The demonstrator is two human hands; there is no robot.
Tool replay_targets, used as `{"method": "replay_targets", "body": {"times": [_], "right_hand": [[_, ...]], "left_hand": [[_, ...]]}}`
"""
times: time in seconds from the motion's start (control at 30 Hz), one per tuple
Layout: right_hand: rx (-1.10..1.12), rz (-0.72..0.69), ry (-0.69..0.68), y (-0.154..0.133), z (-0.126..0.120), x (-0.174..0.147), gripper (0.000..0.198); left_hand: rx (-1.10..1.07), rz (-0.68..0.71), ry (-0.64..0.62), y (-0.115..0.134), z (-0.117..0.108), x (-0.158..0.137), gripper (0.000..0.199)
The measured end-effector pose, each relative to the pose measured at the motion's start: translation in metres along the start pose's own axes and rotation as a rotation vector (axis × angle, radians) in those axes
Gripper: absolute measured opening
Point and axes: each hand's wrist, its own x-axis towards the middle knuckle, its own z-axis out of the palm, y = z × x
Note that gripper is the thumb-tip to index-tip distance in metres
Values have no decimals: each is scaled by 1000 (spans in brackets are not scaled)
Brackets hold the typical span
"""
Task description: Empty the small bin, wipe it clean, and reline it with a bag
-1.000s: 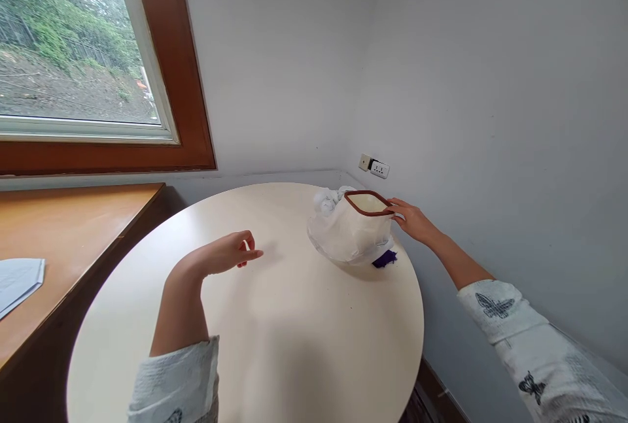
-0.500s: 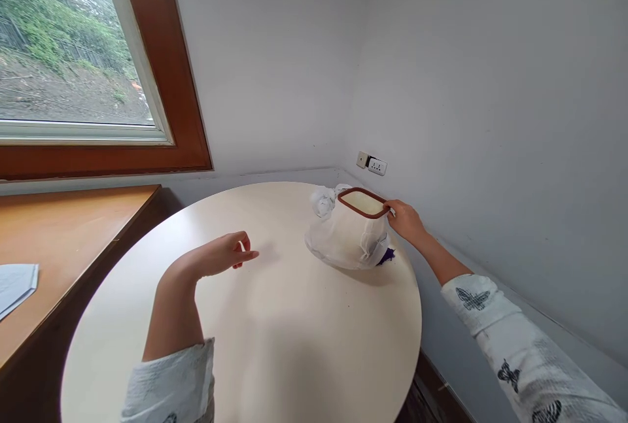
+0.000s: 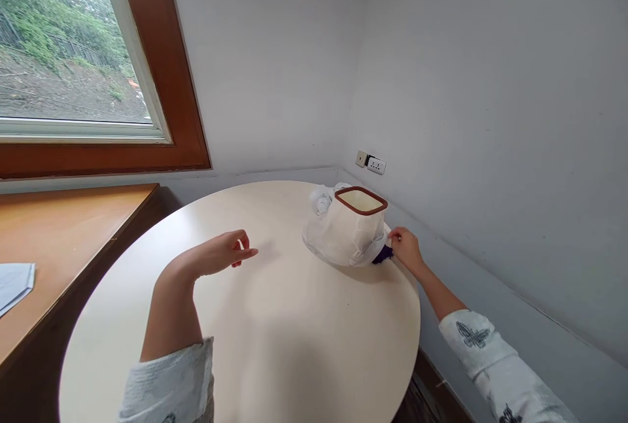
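A cream bin with a brown rim (image 3: 360, 212) stands on the round table. Around its lower part lies a thin white plastic bag (image 3: 318, 237), bunched into a knot-like clump on the left. A dark purple piece (image 3: 383, 254) sticks out at the bag's lower right; its kind I cannot make out. My right hand (image 3: 406, 248) is beside it, thumb and fingers closed at the bag's right edge. My left hand (image 3: 230, 251) hovers over the table left of the bin, fingers loosely curled, thumb apart, nothing in it.
The pale round table (image 3: 289, 331) fills the middle. On the left, a wooden desk (image 3: 73, 214) bears folded paper (image 3: 16, 284). A wall socket (image 3: 376, 165) sits behind the bin. The wall runs close along the right, and a brown-framed window (image 3: 189, 102) is at upper left.
My right hand has let go of the bin's brown rim and moved down to the bag's right edge, by the purple piece. My left hand has stayed put.
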Motion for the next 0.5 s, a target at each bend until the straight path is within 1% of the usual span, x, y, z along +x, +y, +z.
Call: {"method": "replay_targets", "body": {"times": [0.1, 0.2, 0.27, 0.5], "right_hand": [[15, -81, -114, 9, 10, -31, 32], [15, -152, -202, 12, 16, -45, 42], [0, -165, -227, 13, 18, -45, 43], [-70, -165, -239, 13, 22, -38, 34]], "left_hand": [[-3, -11, -5, 0, 1, 0, 50], [-1, -16, -9, 1, 1, 1, 49], [6, -16, -9, 3, 1, 2, 49], [10, -8, -4, 2, 3, 4, 50]]}}
